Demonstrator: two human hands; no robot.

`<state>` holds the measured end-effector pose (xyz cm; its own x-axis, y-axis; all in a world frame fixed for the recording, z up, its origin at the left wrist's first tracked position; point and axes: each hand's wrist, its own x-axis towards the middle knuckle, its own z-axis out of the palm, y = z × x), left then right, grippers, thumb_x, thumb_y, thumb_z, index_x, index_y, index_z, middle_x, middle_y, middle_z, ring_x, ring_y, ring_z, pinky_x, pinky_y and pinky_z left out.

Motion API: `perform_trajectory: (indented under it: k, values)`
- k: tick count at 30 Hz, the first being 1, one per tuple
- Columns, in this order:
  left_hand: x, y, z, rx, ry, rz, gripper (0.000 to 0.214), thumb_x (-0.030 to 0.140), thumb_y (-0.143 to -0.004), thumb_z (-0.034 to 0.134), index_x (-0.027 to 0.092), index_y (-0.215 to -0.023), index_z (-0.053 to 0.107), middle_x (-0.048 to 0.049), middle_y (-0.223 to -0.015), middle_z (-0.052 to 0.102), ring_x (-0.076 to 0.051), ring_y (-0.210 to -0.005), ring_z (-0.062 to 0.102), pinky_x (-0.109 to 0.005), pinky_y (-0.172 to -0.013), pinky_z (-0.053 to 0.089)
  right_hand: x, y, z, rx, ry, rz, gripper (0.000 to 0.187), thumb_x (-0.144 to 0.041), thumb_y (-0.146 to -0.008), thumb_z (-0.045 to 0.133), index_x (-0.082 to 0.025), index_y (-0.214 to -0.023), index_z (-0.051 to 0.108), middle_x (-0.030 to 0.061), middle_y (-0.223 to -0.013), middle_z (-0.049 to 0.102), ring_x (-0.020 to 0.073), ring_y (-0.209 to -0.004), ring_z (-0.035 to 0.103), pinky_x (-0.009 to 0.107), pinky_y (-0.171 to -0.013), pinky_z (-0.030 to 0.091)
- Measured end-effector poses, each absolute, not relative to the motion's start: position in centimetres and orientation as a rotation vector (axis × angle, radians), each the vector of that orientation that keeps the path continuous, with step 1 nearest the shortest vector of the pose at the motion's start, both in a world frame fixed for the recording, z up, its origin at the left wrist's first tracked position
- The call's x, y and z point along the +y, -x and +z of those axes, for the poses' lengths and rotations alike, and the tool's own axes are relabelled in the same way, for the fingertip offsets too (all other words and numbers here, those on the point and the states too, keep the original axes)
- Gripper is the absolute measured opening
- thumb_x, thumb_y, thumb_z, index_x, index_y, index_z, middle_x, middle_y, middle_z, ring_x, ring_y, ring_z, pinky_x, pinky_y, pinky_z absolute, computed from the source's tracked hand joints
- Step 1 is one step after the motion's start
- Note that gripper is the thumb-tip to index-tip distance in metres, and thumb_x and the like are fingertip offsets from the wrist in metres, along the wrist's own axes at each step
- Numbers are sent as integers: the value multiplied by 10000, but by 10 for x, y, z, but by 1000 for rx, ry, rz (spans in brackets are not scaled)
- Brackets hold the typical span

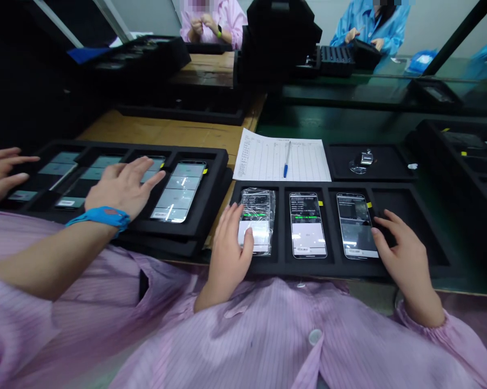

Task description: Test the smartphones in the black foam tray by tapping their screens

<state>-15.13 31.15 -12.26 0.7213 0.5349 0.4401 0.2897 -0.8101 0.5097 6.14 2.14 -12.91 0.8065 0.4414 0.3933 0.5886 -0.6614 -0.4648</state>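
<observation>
My left hand (230, 251) lies over the left edge of a phone in clear plastic wrap (259, 221), fingers stretched out and thumb on its screen. A second phone (308, 224) lies in the middle slot, lit with lines of text, a green line and a white lower half. My right hand (403, 248) is open, its thumb at the right edge of a third phone (354, 227) and its fingers over the rightmost slot. All three phones lie face up in a black foam tray (332, 267). Yellow tabs stick out beside two of them.
A co-worker's hand with a blue wristband (120, 186) is over another black tray (215, 189) of phones at left. A printed sheet (263, 156) with a blue pen (286, 162) lies behind my tray, beside a small metal-and-glass object (365, 159). Black trays (466, 156) stand right.
</observation>
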Motion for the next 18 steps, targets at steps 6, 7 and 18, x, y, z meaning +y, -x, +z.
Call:
perform_trajectory:
  k: [6,7,18]
  values:
    - [308,167,-112,522,-2659,918,345,219,-978,500,127,-1291,614,-201,-1450,562,-340,-1431,451,-540,-1139,429,55,-27,-117,-1213,2125,-316,269,-279,-1004,517,-176,-1214,651,148,-1323,672,318,-1277,611,546,-1051,526]
    - [307,169,-112,494,-2681,914,326,209,-976,502,133,-1268,627,-197,-1437,574,-341,-1415,471,-536,-1124,443,63,-19,-116,-1327,2077,-257,279,-240,-1004,504,-183,-1248,626,134,-1309,682,304,-1292,602,541,-1070,517]
    - [302,180,-120,302,-2790,900,285,164,-956,503,145,-1195,657,-174,-1359,634,-330,-1295,570,-499,-1019,514,82,2,-119,-1518,2028,-163,348,-153,-990,443,-162,-1327,531,158,-1301,672,293,-1326,576,584,-1119,474]
